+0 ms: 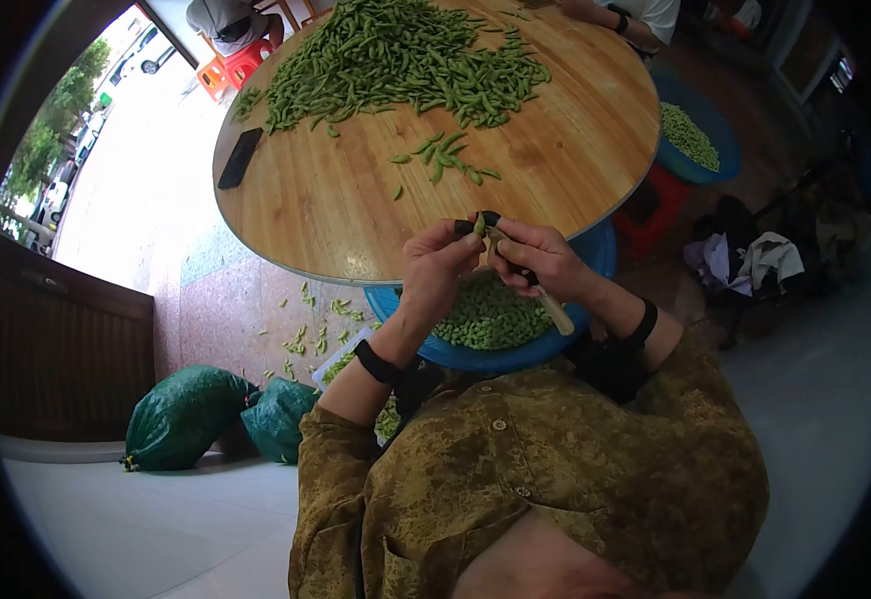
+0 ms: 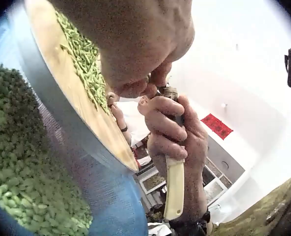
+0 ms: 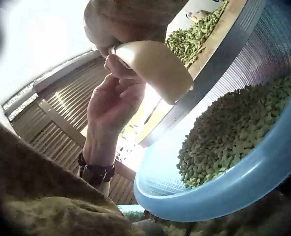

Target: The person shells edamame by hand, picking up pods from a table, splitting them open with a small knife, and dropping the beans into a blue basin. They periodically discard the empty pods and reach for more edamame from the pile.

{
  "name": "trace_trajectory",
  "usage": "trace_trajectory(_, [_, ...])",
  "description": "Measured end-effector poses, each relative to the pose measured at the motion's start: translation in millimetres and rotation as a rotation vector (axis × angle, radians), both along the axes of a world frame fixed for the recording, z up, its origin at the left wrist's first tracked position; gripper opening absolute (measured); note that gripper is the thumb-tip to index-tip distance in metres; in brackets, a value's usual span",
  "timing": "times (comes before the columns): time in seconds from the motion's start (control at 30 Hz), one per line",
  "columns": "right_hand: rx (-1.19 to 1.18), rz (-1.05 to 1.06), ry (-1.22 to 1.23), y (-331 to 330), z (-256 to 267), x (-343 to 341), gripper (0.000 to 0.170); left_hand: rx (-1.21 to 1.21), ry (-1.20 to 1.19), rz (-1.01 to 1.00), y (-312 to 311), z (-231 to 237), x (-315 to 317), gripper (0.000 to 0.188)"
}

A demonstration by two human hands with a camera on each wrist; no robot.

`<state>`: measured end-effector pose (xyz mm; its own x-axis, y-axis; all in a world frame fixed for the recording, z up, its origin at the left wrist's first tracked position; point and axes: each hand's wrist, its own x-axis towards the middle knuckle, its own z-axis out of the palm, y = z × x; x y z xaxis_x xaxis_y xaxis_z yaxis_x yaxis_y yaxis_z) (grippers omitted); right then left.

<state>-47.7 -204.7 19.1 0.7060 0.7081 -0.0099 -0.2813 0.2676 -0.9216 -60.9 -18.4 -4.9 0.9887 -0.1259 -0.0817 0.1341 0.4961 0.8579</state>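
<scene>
In the head view, the left hand [image 1: 438,268] pinches a green pod [image 1: 479,226] between thumb and a dark-covered fingertip, above the table's near edge. Beside it the right hand [image 1: 545,262] grips a tool by its pale handle [image 1: 558,314]; the handle points down toward the body. The left wrist view shows the right hand [image 2: 172,128] with fingers curled round the tool, its pale handle [image 2: 175,189] hanging below. Shelled beans [image 1: 495,311] fill a blue basket [image 1: 490,361] under both hands. The tool's working end is mostly hidden by fingers.
On the round table [image 1: 306,215] lie a large pod heap [image 1: 396,60], a few loose pods [image 1: 443,158] and a dark phone-like object [image 1: 241,158]. Green sacks [image 1: 188,414] stand at left; a second blue basin [image 1: 695,140] is at right. People sit across the table.
</scene>
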Motion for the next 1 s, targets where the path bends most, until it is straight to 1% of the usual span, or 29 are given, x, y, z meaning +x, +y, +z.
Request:
trace_trajectory(0.07, [-0.024,-0.021,0.0,0.0,0.4,-0.5,0.019,0.0,-0.005,0.014,-1.6,-1.9,0.5,0.006])
trace_trajectory(0.1, [-0.025,-0.022,0.0,0.5,0.5,-2.0,0.019,0.03,-0.055,0.039,-2.3,-4.1,0.4,0.008])
trace_trajectory(0.13, [-0.053,-0.069,-0.039,1.9,0.7,-4.0,0.019,0.06,-0.105,0.065,-2.9,-6.3,0.4,0.01])
trace_trajectory(0.17, [-0.081,-0.116,-0.078,3.5,1.0,-5.0,0.02,0.06,-0.106,0.067,-3.5,-8.6,1.0,0.01])
trace_trajectory(0.27, [-0.087,-0.177,-0.127,8.4,1.8,-6.2,0.024,0.096,-0.133,0.102,-3.8,-9.6,2.7,0.011])
trace_trajectory(0.3, [-0.089,-0.177,-0.124,7.9,-0.7,-5.7,0.024,0.028,-0.083,0.066,-3.1,-5.5,3.0,0.011])
trace_trajectory(0.33, [-0.033,-0.137,-0.057,6.8,-4.6,-3.5,0.024,-0.04,-0.032,0.031,-1.7,-2.6,3.6,0.012])
trace_trajectory(0.37, [0.023,-0.096,0.01,5.8,-6.8,-1.3,0.024,-0.042,-0.028,0.034,3.1,-1.1,4.9,0.012])
trace_trajectory(0.4, [0.022,-0.094,0.015,4.1,-3.1,-0.6,0.024,-0.118,0.03,-0.113,9.9,0.2,6.4,0.013])
trace_trajectory(0.43, [0.021,-0.07,0.052,1.5,3.8,-1.6,0.02,-0.194,0.09,-0.26,13.6,-0.3,6.6,0.014])
trace_trajectory(0.47, [0.021,-0.047,0.092,-1.0,6.2,-3.3,0.018,-0.196,0.099,-0.257,14.1,-3.3,6.6,0.014])
trace_trajectory(0.5, [0.02,-0.047,0.098,-4.6,2.3,-3.8,0.018,-0.277,0.154,-0.355,14.2,-7.3,8.0,0.014])
trace_trajectory(0.53, [-0.092,-0.061,-0.083,-8.8,-4.4,-2.5,0.016,-0.359,0.205,-0.452,13.8,-10.6,9.8,0.014])
trace_trajectory(0.57, [-0.204,-0.073,-0.264,-11.4,-12.4,-0.6,0.015,-0.364,0.207,-0.452,12.3,-13.8,10.4,0.014])
trace_trajectory(0.6, [-0.22,-0.241,-0.745,-5.4,-23.4,1.7,0.013,-0.333,0.226,-0.451,10.5,-17.9,8.7,0.013])
trace_trajectory(0.63, [-0.223,-0.242,-0.736,-7.1,-29.9,-0.5,0.013,-0.3,0.246,-0.45,9.1,-21.4,6.5,0.013])
trace_trajectory(0.67, [-0.216,-0.276,-0.826,-8.9,-33.2,-0.5,0.012,-0.3,0.249,-0.451,7.6,-23.3,5.9,0.013])
trace_trajectory(0.7, [-0.209,-0.309,-0.915,-9.3,-30.9,-1.4,0.012,-0.239,0.213,-0.424,6.0,-25.3,4.7,0.012])
trace_trajectory(0.73, [-0.21,-0.31,-0.906,-14.1,-26.2,-5.0,0.012,-0.18,0.183,-0.397,4.5,-27.3,1.9,0.012])
trace_trajectory(0.8, [-0.187,-0.052,-0.072,-26.0,-11.0,-12.6,0.009,-0.185,0.186,-0.405,4.9,-25.3,0.2,0.011])
trace_trajectory(0.93, [-0.139,-0.086,-0.09,-22.6,-19.2,-8.2,0.011,-0.192,0.175,-0.422,0.8,-16.1,-3.1,0.008])
trace_trajectory(1.0, [-0.115,-0.128,-0.021,-16.1,-19.3,-6.6,0.011,-0.2,0.2,-0.425,-1.8,-17.8,-4.3,0.009])
